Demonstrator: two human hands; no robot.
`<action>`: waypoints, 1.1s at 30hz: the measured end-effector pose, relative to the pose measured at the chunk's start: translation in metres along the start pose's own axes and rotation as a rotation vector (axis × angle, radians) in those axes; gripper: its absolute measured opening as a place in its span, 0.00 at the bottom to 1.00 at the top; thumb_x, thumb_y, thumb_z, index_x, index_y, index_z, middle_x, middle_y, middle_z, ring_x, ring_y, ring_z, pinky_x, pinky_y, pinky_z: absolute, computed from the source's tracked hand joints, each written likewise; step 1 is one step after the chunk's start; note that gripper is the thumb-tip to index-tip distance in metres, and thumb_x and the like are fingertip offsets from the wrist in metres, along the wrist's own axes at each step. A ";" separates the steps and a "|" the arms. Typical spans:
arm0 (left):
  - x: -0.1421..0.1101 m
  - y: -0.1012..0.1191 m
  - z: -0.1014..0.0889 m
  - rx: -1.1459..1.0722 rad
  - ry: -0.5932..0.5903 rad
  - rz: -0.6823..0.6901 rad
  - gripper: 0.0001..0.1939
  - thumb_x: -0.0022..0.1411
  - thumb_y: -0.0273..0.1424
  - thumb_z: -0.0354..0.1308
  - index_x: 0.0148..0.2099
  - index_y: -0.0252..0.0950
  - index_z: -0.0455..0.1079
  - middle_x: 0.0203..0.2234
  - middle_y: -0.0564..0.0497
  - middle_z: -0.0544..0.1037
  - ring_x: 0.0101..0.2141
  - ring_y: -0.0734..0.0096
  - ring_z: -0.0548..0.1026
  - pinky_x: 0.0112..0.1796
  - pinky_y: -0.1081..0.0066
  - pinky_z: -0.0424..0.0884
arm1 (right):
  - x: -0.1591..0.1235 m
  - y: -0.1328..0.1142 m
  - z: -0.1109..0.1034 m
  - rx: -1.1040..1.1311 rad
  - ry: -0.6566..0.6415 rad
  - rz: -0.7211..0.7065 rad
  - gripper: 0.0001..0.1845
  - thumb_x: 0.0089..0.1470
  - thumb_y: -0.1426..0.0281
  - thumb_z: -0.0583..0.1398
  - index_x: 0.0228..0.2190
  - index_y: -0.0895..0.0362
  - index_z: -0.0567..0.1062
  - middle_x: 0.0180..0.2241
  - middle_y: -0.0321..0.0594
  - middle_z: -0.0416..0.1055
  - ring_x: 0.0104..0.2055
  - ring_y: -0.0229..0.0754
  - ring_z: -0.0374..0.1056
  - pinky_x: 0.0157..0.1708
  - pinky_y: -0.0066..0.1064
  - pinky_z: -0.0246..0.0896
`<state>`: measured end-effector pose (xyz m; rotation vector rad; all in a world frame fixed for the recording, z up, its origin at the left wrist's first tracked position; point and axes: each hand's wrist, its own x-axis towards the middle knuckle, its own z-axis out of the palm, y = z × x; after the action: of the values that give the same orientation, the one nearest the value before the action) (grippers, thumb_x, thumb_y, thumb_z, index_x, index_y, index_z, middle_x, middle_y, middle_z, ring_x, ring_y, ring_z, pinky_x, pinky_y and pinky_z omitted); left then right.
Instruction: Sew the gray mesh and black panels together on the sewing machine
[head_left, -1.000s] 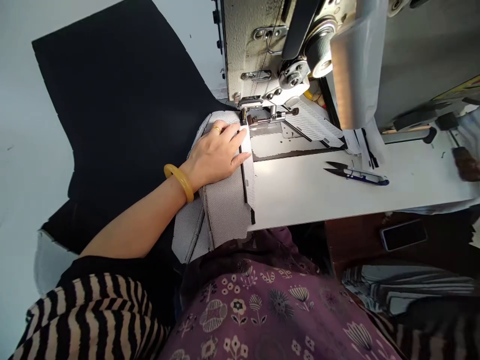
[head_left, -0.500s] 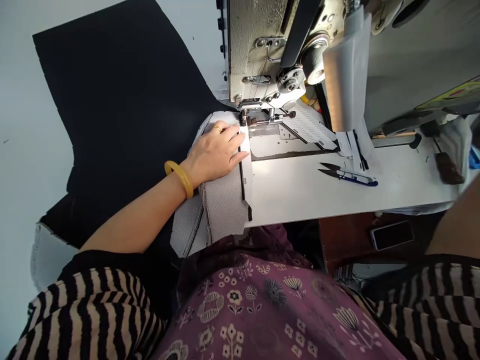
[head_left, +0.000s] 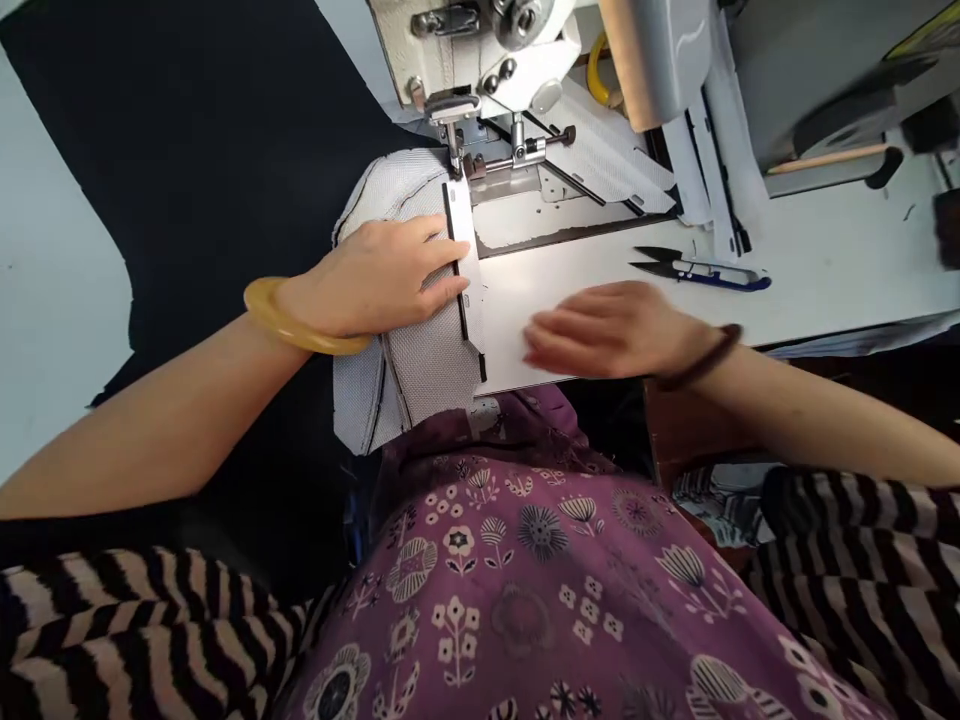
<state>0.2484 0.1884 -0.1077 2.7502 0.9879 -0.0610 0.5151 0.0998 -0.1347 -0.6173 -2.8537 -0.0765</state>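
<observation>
My left hand (head_left: pixel 379 278), with a yellow bangle on the wrist, lies flat with fingers stretched out on a grey mesh fabric piece (head_left: pixel 420 350) with black trim. The piece runs up under the presser foot (head_left: pixel 455 150) of the sewing machine (head_left: pixel 480 50). My right hand (head_left: pixel 611 330) hovers over the white table (head_left: pixel 810 255) just right of the fabric, fingers extended and blurred by motion, holding nothing.
Thread snips (head_left: pixel 701 270) lie on the table to the right of the needle. A large black cloth (head_left: pixel 195 150) covers the table's left side. More grey mesh (head_left: pixel 607 150) trails behind the presser foot. My lap shows purple flowered cloth (head_left: pixel 525 560).
My right hand has come into view from the right and reached toward the fabric. The view has shifted closer and downward. My left hand stays on the mesh piece.
</observation>
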 end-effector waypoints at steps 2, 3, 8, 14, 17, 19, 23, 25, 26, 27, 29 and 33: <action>-0.008 0.005 0.002 -0.002 0.015 -0.012 0.23 0.67 0.45 0.50 0.57 0.39 0.70 0.56 0.43 0.72 0.54 0.48 0.72 0.52 0.54 0.70 | 0.013 -0.004 0.011 -0.067 0.014 -0.129 0.13 0.70 0.68 0.50 0.50 0.59 0.67 0.41 0.40 0.73 0.33 0.34 0.64 0.28 0.29 0.59; -0.012 0.006 0.005 -0.009 0.039 -0.024 0.24 0.67 0.46 0.50 0.59 0.39 0.69 0.59 0.43 0.70 0.56 0.48 0.70 0.53 0.54 0.70 | 0.020 -0.005 0.017 -0.105 0.021 -0.185 0.13 0.70 0.69 0.48 0.51 0.60 0.67 0.41 0.41 0.73 0.32 0.33 0.62 0.27 0.29 0.57; -0.018 0.003 0.022 -0.046 0.133 -0.072 0.23 0.67 0.44 0.51 0.60 0.43 0.67 0.63 0.47 0.67 0.63 0.50 0.64 0.61 0.52 0.64 | 0.037 -0.006 0.034 -0.190 0.122 -0.242 0.12 0.69 0.74 0.48 0.47 0.60 0.68 0.42 0.42 0.72 0.31 0.33 0.59 0.26 0.29 0.55; -0.015 0.005 0.027 -0.036 0.134 -0.114 0.24 0.69 0.42 0.48 0.61 0.37 0.68 0.64 0.44 0.66 0.63 0.49 0.64 0.64 0.49 0.58 | 0.032 -0.004 0.037 -0.194 0.219 -0.200 0.11 0.68 0.74 0.50 0.45 0.62 0.71 0.46 0.45 0.72 0.33 0.35 0.60 0.27 0.29 0.57; -0.016 0.006 0.027 -0.041 0.140 -0.122 0.25 0.70 0.44 0.47 0.62 0.37 0.66 0.64 0.44 0.66 0.63 0.50 0.64 0.63 0.49 0.59 | 0.034 -0.005 0.035 -0.184 0.205 -0.190 0.12 0.68 0.75 0.49 0.47 0.63 0.70 0.46 0.46 0.73 0.33 0.35 0.60 0.28 0.29 0.57; -0.016 0.006 0.027 -0.047 0.147 -0.124 0.27 0.70 0.45 0.47 0.63 0.36 0.65 0.64 0.44 0.67 0.62 0.50 0.64 0.63 0.50 0.59 | 0.037 -0.006 0.033 -0.174 0.226 -0.188 0.12 0.67 0.75 0.50 0.46 0.64 0.71 0.44 0.47 0.74 0.33 0.36 0.60 0.28 0.29 0.57; -0.015 0.007 0.028 -0.068 0.161 -0.114 0.25 0.71 0.42 0.46 0.63 0.35 0.66 0.63 0.44 0.68 0.60 0.52 0.66 0.61 0.49 0.61 | 0.042 -0.007 0.027 -0.148 0.255 -0.172 0.09 0.66 0.77 0.51 0.40 0.64 0.72 0.36 0.43 0.74 0.30 0.36 0.58 0.26 0.30 0.55; -0.014 0.008 0.028 -0.069 0.174 -0.113 0.24 0.71 0.39 0.46 0.62 0.35 0.67 0.62 0.44 0.69 0.58 0.52 0.67 0.60 0.49 0.63 | 0.044 -0.007 0.023 -0.136 0.191 -0.140 0.10 0.66 0.77 0.51 0.38 0.62 0.71 0.34 0.41 0.72 0.30 0.36 0.57 0.24 0.30 0.50; -0.014 0.009 0.028 -0.066 0.183 -0.113 0.23 0.71 0.38 0.46 0.62 0.35 0.68 0.61 0.44 0.70 0.57 0.51 0.68 0.58 0.49 0.64 | 0.045 -0.008 0.021 -0.127 0.156 -0.120 0.10 0.66 0.76 0.50 0.37 0.61 0.71 0.33 0.40 0.72 0.30 0.36 0.57 0.23 0.31 0.48; -0.014 0.010 0.028 -0.062 0.195 -0.112 0.23 0.70 0.38 0.47 0.61 0.35 0.69 0.61 0.44 0.70 0.57 0.51 0.68 0.57 0.49 0.66 | 0.045 -0.008 0.021 -0.119 0.132 -0.103 0.11 0.67 0.74 0.50 0.36 0.60 0.71 0.33 0.40 0.71 0.29 0.37 0.57 0.22 0.31 0.45; -0.013 0.011 0.028 -0.056 0.217 -0.103 0.22 0.69 0.38 0.49 0.60 0.35 0.70 0.60 0.44 0.71 0.55 0.49 0.69 0.55 0.49 0.68 | 0.047 -0.009 0.022 -0.118 0.132 -0.103 0.12 0.67 0.71 0.50 0.35 0.59 0.71 0.32 0.40 0.71 0.27 0.36 0.56 0.20 0.32 0.41; -0.011 0.012 0.028 -0.042 0.252 -0.085 0.21 0.67 0.39 0.52 0.56 0.35 0.73 0.56 0.44 0.74 0.52 0.49 0.71 0.50 0.50 0.71 | 0.050 -0.010 0.032 -0.177 0.229 -0.195 0.12 0.66 0.75 0.50 0.32 0.58 0.71 0.30 0.39 0.71 0.23 0.33 0.52 0.20 0.31 0.39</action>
<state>0.2490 0.1664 -0.1310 2.7230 1.1542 0.2961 0.4602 0.1135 -0.1544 -0.3340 -2.6915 -0.4083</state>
